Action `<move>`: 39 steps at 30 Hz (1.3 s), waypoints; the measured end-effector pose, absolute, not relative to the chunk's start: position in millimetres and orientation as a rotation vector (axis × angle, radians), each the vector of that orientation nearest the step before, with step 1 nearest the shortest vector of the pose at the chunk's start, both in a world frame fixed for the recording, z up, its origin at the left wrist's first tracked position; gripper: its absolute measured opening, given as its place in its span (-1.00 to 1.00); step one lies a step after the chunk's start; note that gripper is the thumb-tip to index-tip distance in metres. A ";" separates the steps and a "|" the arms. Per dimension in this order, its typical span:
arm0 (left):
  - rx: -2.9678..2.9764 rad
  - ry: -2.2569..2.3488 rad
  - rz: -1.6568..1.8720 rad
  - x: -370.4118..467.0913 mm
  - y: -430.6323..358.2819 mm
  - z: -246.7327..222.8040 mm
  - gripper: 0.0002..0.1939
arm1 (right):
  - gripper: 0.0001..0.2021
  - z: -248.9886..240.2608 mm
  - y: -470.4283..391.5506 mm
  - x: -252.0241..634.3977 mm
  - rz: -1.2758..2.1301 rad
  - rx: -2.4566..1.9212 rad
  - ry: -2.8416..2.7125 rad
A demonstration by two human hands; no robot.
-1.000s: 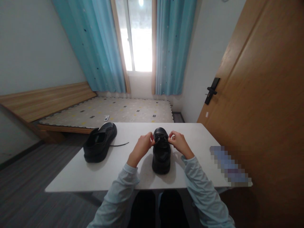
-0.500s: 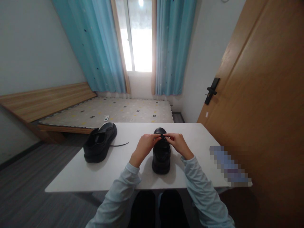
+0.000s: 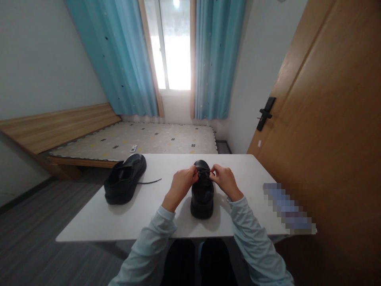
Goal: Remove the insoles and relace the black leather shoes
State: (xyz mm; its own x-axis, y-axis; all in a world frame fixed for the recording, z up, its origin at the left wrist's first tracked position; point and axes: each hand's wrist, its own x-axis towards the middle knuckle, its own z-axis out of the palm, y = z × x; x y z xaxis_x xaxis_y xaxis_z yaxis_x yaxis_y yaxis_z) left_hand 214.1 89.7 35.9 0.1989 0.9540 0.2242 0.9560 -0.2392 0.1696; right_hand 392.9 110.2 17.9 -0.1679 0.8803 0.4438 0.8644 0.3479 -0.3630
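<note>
A black lace-up shoe (image 3: pixel 202 198) stands on the white table in front of me, its toe pointing away. My left hand (image 3: pixel 183 179) is closed in a pinch at the left side of its lacing. On the opposite side, the fingers of my right hand (image 3: pixel 222 178) pinch too. Dark shoelace (image 3: pixel 204 171) runs across the shoe between the two hands. The lace ends are too small to make out. To the left, a second black shoe (image 3: pixel 123 182) rests with one loose lace (image 3: pixel 150 182) trailing onto the tabletop.
The white table (image 3: pixel 119 226) has its near edge just above my knees. A blurred bluish flat item (image 3: pixel 287 208) lies at its right edge. Beyond stand a bed (image 3: pixel 143 137) with a small white remote-like object (image 3: pixel 133 148) and, on the right, a wooden door (image 3: pixel 327 119).
My hands have moved apart, from meeting over the middle of the lacing to either side of the shoe. The lace now shows between them. Both shoes stay in place.
</note>
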 end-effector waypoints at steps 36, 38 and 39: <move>-2.510 -1.984 -0.817 201.6 86.4 34.2 -0.74 | -0.65 21.4 116.9 413.1 0.839 -1.196 -1.795; -2.539 -1.947 -0.736 198.8 85.2 34.1 -0.72 | -0.63 19.5 120.3 416.4 0.848 -1.218 -1.856; -2.558 -1.920 -0.676 197.2 84.6 34.0 -0.66 | -0.61 18.4 122.2 418.0 0.844 -1.237 -1.903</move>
